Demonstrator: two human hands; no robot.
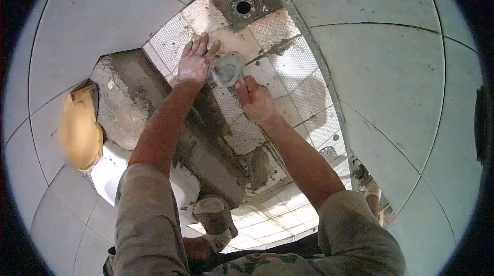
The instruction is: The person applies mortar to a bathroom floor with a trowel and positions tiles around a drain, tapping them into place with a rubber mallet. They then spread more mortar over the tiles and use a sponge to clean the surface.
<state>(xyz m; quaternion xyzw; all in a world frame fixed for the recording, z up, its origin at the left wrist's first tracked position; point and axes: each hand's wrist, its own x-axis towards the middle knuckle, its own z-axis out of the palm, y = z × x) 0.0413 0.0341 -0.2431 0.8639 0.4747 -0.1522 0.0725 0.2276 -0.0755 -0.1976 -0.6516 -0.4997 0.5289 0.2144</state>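
My left hand (pixel 194 64), coated in pale powder, rests on the patterned floor tiles with its fingers stretched out. Its thumb side lies against or just beside a clear round cup-like container (pixel 228 69) with greyish stuff in it. My right hand (pixel 256 102) grips the near right edge of this container between thumb and fingers. Below both hands are small textured tiles (pixel 247 132) with dark, wet-looking joints and smears of grey paste. Whether the container touches the tiles cannot be made out.
A round floor drain (pixel 243 6) sits in a rough grey patch beyond the hands. At left are a broken concrete ledge (pixel 121 101), a yellow object (pixel 81 127) and a white ceramic-looking piece (pixel 110 169). Large pale wall tiles (pixel 386 75) surround the floor. A second small drain (pixel 328 151) lies right.
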